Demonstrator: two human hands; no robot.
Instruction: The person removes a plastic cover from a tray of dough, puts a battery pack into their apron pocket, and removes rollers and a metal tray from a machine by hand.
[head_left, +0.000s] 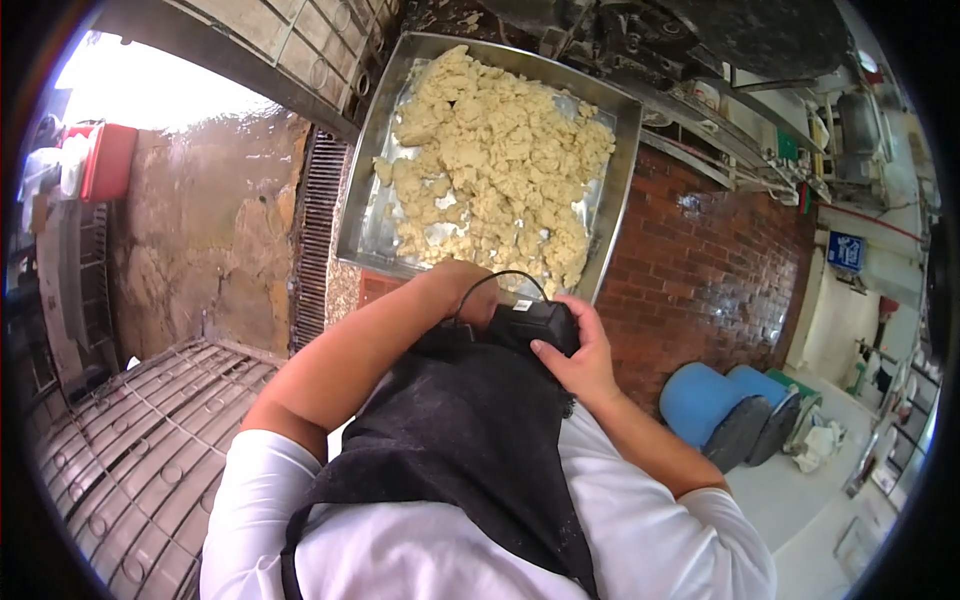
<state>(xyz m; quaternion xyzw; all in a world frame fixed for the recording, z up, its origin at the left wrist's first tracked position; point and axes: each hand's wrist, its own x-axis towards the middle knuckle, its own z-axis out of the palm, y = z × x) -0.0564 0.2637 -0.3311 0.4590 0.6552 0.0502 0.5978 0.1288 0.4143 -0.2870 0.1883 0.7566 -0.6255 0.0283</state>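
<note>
At my waist, in front of the black apron (450, 430), my right hand (585, 355) grips a small black box (540, 322) with a white label, thumb on its near side and fingers behind. A thin black cable (515, 273) loops up from beside the box. My left hand (468, 288) is bent in close to the cable and the box's left end; its fingers are hidden from view. Just beyond both hands is a large metal tray (617, 190) holding crumbly, pale yellow dough (490, 150) in loose lumps.
Wet red brick flooring (690, 250) lies to the right, with blue barrels (695, 400) standing farther down. A metal grille gate (150, 430) is at lower left, beside a floor drain grate (318, 230). Dark machinery (640, 40) stands behind the tray. A red crate (108, 162) is far left.
</note>
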